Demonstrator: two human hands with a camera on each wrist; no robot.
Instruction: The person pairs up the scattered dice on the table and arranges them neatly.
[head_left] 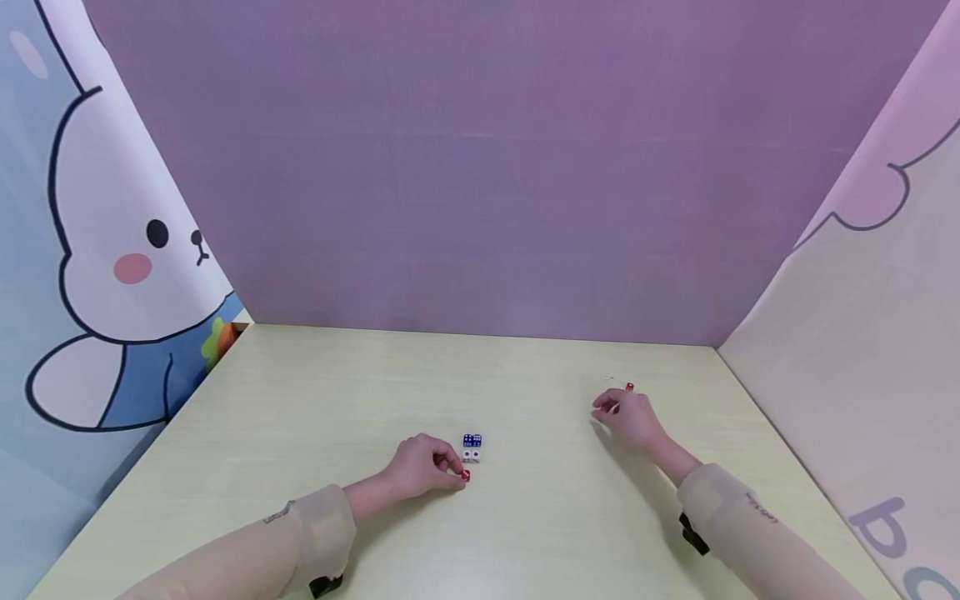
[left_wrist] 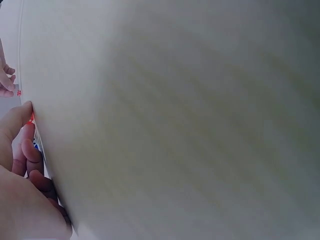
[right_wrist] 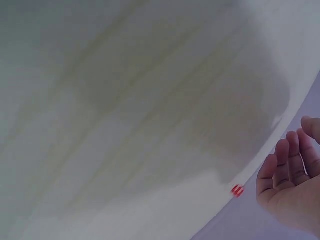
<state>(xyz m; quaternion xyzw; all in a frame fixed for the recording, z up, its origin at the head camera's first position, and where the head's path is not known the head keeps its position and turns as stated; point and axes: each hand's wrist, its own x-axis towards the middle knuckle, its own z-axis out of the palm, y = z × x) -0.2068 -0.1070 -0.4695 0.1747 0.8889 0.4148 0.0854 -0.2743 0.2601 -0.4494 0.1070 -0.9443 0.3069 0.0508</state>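
Note:
My left hand (head_left: 423, 468) pinches a small red die (head_left: 466, 476) between thumb and index finger, low over the table. In the left wrist view this red die (left_wrist: 31, 119) shows between the fingertips. Right by those fingertips stand two white dice (head_left: 471, 457) side by side, with two blue dice (head_left: 472, 440) directly above them in the head view. My right hand (head_left: 632, 421) is farther off to the right, its fingers loosely bent and holding nothing. Another red die (head_left: 629, 387) sits just past its knuckles; the right wrist view has this red die (right_wrist: 237, 190) beside the little finger.
The pale wooden table (head_left: 540, 533) carries the dice. A purple panel (head_left: 480, 183) rises along its far edge. Printed panels flank it, one with a rabbit (head_left: 142, 208) at left and a pale pink one (head_left: 862, 333) at right.

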